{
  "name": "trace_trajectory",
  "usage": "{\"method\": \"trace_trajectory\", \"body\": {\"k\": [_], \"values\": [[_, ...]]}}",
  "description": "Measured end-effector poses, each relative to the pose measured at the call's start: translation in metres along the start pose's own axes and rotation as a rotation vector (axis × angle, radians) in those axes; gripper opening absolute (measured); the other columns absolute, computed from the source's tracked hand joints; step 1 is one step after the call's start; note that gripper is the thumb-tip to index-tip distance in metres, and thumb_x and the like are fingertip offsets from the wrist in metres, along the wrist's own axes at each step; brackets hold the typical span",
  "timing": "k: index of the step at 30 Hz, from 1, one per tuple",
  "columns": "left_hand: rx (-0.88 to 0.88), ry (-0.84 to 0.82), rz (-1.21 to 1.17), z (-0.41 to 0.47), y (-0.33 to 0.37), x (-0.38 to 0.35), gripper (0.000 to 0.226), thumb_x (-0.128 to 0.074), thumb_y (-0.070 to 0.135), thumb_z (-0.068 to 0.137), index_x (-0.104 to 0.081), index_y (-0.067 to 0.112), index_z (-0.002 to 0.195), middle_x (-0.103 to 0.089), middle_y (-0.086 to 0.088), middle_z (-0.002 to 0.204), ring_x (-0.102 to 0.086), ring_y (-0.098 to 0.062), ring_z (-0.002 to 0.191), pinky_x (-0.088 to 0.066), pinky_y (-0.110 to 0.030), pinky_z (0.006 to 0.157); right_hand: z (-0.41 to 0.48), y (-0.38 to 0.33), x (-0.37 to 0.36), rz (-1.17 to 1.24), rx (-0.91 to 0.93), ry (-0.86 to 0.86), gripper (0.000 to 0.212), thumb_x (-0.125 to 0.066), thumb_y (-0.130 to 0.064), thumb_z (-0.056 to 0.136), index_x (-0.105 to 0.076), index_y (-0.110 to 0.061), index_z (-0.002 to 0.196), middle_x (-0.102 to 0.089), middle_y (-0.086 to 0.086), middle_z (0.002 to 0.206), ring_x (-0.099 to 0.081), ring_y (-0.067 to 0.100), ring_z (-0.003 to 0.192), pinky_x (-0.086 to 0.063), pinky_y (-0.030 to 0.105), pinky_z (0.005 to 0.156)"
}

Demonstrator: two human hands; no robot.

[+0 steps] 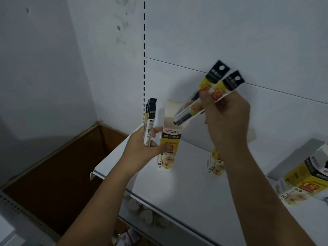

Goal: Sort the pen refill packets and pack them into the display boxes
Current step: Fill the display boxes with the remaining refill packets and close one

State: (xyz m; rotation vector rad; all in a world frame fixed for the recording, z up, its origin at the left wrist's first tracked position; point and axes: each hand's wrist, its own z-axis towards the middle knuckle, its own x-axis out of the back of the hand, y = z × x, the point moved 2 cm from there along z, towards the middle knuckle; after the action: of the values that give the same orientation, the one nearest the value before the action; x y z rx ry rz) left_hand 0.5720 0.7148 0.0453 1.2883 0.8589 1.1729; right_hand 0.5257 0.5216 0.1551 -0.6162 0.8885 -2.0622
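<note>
1. The right hand pinches two refill packets between thumb and curled fingers. Its grip is clamped about their middle, below the black hanging tabs.
2. The packets' long axis runs on a slant. The tabs point up and to the right, near the back wall, and the clear lower ends point down and to the left.
3. Those lower ends sit right at the mouth of the open box, which stands upright on the shelf with its top flap raised behind. It cannot be told whether the tips are inside the rim or only touching it.
4. The box therefore lies below and to the left of the right grip, nearly on the line along which the packets point. The coming move looks like a slide down that line. The packets would need tipping more upright to follow the box's tall axis rather than jam against its back wall.
5. The left hand is the nearer one to the box. Its grip is closed round a bundle of packets, held upright with tabs on top. Its thumb and fingertips press against the box front, probably to steady it.
6. A second box stands further right on the shelf, partly hidden behind the right forearm. A third box lies tilted at the far right edge. A brown carton sits below on the left.
</note>
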Motion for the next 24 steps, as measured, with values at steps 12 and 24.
{"method": "trace_trajectory", "body": {"k": [12,24], "values": [[0.003,-0.064,-0.001,0.023,-0.004,-0.026,0.034,-0.087,0.011,0.082,-0.055,0.017,0.088,-0.079,0.007,0.107,-0.060,-0.007,0.053,-0.047,-0.016,0.050,-0.009,0.038,-0.014,-0.336,-0.090,-0.254,0.012,-0.076,-0.039,0.089,-0.072,-0.028,0.092,-0.069,-0.012,0.087,-0.058,-0.001,0.079,-0.037,0.012,0.067],[0.027,0.015,0.056,0.019,-0.018,-0.021,0.033,-0.084,0.041,0.084,-0.067,0.032,0.111,-0.069,0.003,0.086,-0.057,-0.008,0.060,-0.050,-0.022,0.062,-0.040,0.031,-0.016,-0.375,0.089,-0.081,0.026,-0.077,-0.021,0.090,-0.069,-0.018,0.114,-0.051,-0.002,0.110,-0.050,-0.005,0.082,-0.040,0.005,0.073]]}}
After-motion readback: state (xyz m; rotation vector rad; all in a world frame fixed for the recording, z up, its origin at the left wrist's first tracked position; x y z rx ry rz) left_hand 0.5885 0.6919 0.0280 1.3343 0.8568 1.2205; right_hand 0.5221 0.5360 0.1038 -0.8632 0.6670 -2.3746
